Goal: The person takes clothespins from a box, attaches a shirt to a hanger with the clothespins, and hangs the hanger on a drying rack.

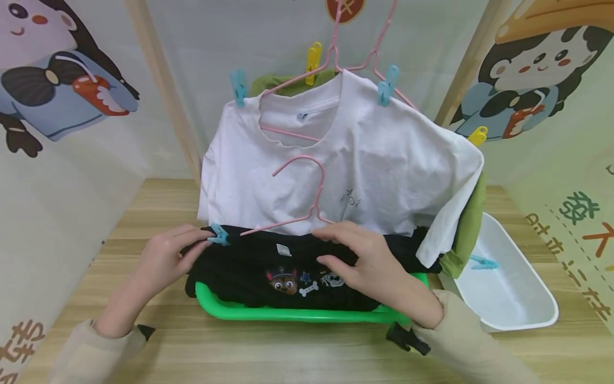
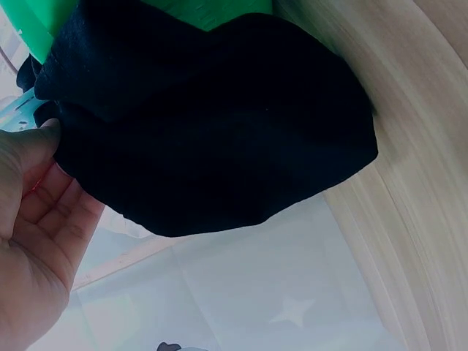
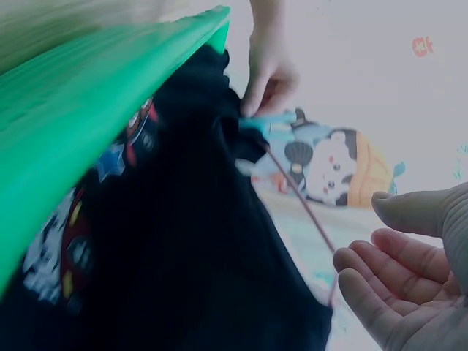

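Observation:
A black T-shirt [image 1: 249,266] with cartoon dog prints lies over a green basket [image 1: 307,316]. Inside its neckline area is a pink hanger [image 1: 320,184], its hook standing up. At the shirt's left shoulder sits a light blue clothespin [image 1: 220,235]; the thumb and forefinger of my left hand [image 1: 165,256] pinch its near end, beside the black cloth. My right hand [image 1: 357,256] hovers over the shirt's right half, thumb and fingers apart. In the right wrist view, nothing lies between the right hand's fingers [image 3: 380,292].
Behind hangs a white T-shirt [image 1: 384,160] on a pink hanger with blue clothespins [image 1: 388,85]. A green garment [image 1: 467,229] with yellow clothespins [image 1: 313,63] hangs behind it. At the right, a white tray [image 1: 518,298] holds a blue clothespin [image 1: 483,262].

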`<state>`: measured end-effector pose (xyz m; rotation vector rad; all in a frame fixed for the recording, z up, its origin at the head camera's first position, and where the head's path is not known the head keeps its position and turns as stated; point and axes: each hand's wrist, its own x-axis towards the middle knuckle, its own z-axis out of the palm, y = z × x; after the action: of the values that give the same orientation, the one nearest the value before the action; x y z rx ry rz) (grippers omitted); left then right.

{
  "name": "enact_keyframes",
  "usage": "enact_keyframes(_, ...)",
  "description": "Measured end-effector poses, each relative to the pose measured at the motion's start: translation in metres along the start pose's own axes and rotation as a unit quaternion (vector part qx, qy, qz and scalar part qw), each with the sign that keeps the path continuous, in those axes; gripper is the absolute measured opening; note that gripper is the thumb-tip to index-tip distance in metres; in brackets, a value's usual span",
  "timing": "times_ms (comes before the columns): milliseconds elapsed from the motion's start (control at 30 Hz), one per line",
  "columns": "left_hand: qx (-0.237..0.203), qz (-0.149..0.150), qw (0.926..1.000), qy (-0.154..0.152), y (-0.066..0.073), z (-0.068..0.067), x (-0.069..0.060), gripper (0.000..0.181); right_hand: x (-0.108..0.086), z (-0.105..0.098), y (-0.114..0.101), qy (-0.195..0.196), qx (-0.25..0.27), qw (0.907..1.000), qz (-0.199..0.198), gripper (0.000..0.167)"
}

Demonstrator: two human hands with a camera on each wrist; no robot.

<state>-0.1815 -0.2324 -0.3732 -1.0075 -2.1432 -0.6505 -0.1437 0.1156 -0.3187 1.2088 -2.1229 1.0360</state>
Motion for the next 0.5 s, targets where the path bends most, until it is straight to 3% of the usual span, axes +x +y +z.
enact_keyframes(67,-0.002,-0.001,1.0000,0.000,-0.001,0.000,0.000,0.048,-0.009,-0.009,0.001,0.014,-0.008,0.9998,0.010,0.037)
enact_keyframes(200,-0.006,-0.001,1.0000,0.000,-0.002,0.000,0.001,0.048,-0.028,-0.028,0.004,0.031,-0.016,0.9981,0.051,0.026)
enact_keyframes(300,-0.008,0.000,1.0000,0.000,-0.002,0.000,0.001,0.049,-0.042,-0.042,0.008,0.038,-0.021,0.9965,0.072,0.031)
enact_keyframes(500,-0.010,0.002,0.9999,-0.001,-0.002,0.001,0.000,0.048,-0.069,-0.069,0.013,0.052,-0.026,0.9944,0.089,0.030)
